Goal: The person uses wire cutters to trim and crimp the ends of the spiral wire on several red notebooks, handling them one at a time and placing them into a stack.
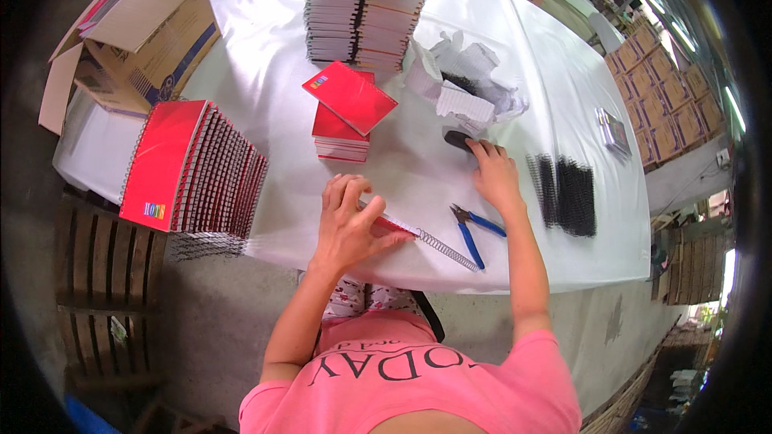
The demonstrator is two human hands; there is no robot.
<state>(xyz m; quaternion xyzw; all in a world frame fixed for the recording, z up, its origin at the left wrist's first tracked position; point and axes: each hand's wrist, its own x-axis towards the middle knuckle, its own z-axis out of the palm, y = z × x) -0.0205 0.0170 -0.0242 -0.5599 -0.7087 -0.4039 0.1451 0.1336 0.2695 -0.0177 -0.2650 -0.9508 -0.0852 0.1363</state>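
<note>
In my left hand (350,213) is a thin red notebook (390,228), held on edge between thumb and fingers. A metal-looking spiral coil (449,249) sticks out of its near right end over the table. My right hand (496,173) reaches farther out, its fingertips closed at the end of a small black oval object (457,140); its kind I cannot make out. Blue-handled pliers (474,233) lie between my forearms, jaws pointing away. Beyond my left hand stands a short stack of red notebooks (342,122), a spiral-bound red one (351,98) lying askew on top.
Bound red notebooks (165,165) form a large stack at the left edge. Tall notebook stacks (370,12) stand at the back. Crumpled paper (470,84) lies beyond my right hand, and black coils (567,195) lie right. An open cardboard box (153,52) stands far left.
</note>
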